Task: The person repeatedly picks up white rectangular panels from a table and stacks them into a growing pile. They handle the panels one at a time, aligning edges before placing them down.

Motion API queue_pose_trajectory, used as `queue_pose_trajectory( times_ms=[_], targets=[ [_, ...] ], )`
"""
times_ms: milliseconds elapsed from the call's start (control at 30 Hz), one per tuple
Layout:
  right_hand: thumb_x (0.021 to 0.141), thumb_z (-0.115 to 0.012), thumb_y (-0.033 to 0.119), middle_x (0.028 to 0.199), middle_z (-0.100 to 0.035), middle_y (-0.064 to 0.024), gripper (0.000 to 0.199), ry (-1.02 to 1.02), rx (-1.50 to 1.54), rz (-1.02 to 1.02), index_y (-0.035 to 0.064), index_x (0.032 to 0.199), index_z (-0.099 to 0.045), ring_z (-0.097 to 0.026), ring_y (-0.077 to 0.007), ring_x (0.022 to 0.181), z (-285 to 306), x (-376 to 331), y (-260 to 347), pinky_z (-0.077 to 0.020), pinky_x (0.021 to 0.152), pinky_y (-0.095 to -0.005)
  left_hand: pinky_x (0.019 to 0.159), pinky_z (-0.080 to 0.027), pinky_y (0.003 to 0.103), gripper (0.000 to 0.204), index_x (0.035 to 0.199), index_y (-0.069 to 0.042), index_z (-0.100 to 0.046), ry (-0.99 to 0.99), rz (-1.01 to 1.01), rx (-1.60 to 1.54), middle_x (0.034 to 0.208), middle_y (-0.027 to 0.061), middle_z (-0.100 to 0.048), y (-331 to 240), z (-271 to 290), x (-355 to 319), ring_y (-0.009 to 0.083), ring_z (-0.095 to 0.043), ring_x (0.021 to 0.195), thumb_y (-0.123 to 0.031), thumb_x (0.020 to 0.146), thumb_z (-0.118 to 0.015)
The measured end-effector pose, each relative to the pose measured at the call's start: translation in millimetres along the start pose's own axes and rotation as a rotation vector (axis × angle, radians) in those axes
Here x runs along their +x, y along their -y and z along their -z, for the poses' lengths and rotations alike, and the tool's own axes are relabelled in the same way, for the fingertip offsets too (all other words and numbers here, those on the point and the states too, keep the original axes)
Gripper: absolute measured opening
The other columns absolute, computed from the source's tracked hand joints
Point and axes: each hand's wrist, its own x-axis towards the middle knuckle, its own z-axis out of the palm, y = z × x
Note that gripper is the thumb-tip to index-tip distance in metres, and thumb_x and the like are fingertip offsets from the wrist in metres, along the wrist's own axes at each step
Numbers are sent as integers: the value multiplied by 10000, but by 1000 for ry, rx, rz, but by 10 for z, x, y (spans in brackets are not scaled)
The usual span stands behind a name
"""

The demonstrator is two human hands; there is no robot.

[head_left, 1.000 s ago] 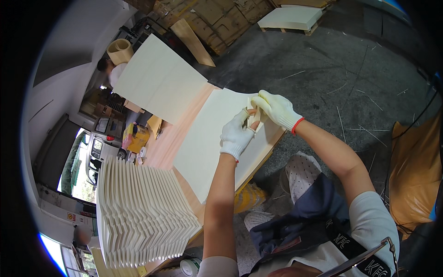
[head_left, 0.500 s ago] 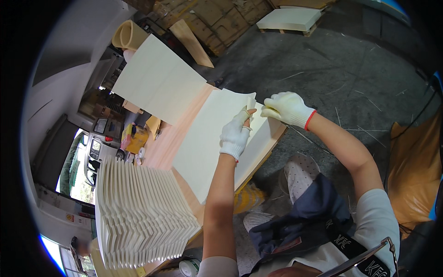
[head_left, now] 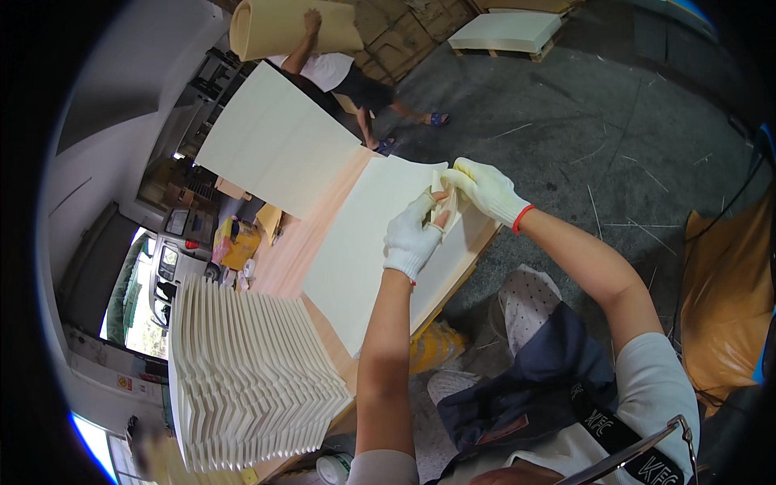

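At the centre of the frame we pinch the far corner of one cream sheet (head_left: 380, 242) with both gloved hands: our left hand (head_left: 414, 236) and our right hand (head_left: 483, 187) are each closed on that lifted corner, fingertips nearly touching. Its long axis runs from the lower middle up toward the upper right, lying on the wooden counter (head_left: 311, 246). A second, larger sheet (head_left: 279, 141) lies up-left of it. One fanned stack of folded sheets (head_left: 242, 376) sits at lower left. One other person (head_left: 339, 69) at the top carries a tan roll (head_left: 283, 26).
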Motion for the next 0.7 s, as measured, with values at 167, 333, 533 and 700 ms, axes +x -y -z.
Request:
queue_pose_trajectory(
  times_ms=[167, 333, 533, 700],
  targets=[
    [1006, -503, 431, 965, -688, -160, 348, -10, 0, -2, 114, 1043, -641, -658, -357, 912, -25, 1, 0, -488, 797, -431, 889, -544, 375, 413, 1293, -277, -673, 50, 41, -1, 1140, 120, -726, 65, 9, 8, 300, -707, 992, -312, 886, -732],
    [1004, -512, 438, 949, -688, -152, 347, -25, 17, -11, 117, 1032, -641, -659, -359, 904, 5, -35, 51, -488, 797, -435, 922, -534, 345, 444, 1301, -199, -677, 33, 14, -21, 1143, 141, -730, -15, 17, 10, 259, -711, 996, -174, 862, -737],
    [997, -517, 428, 934, -693, -151, 331, -109, -294, 181, 126, 987, -650, -676, -370, 916, 324, -58, -9, -507, 790, -478, 952, -535, 402, 578, 1403, -289, -591, -15, -98, 213, 1242, 153, -688, -45, 8, -111, 344, -681, 1091, -167, 842, -655],
    [893, -555, 637, 867, -693, -150, 530, 119, -580, 174, 120, 914, -672, -691, -366, 877, 251, -44, -155, -530, 781, -488, 956, -539, 401, 525, 1367, -227, -623, -97, -149, 248, 1244, 162, -687, 44, -107, -67, 334, -686, 1100, -177, 846, -665]
  ],
)
